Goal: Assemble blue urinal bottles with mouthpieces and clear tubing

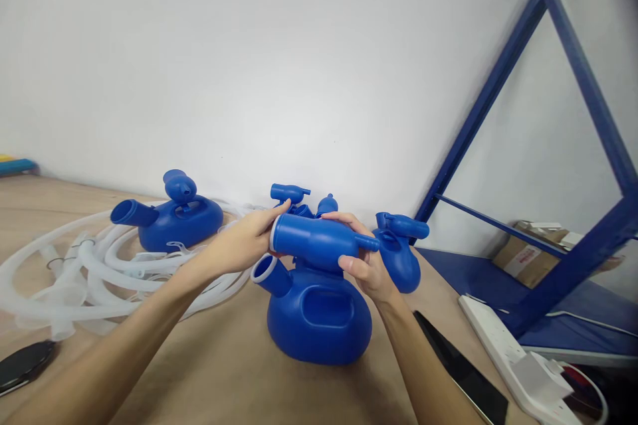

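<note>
A blue hollow fitting [316,239] with a narrow spout at its right end lies sideways between my two hands. My left hand [256,236] grips its wide, white-rimmed left end. My right hand [366,265] is wrapped round the spout end, thumb in front. Directly beneath, a blue bottle [319,322] with an oval handle opening and a round neck at the upper left stands on the brown table. How the fitting and the bottle touch is partly hidden.
Another blue bottle [179,226] stands at left by coiled translucent tubes [100,272]. More blue pieces [399,252] are behind my hands. A black phone [461,368], a white power strip [498,345] and a blue metal frame [488,73] are at right. A dark object [24,365] lies front left.
</note>
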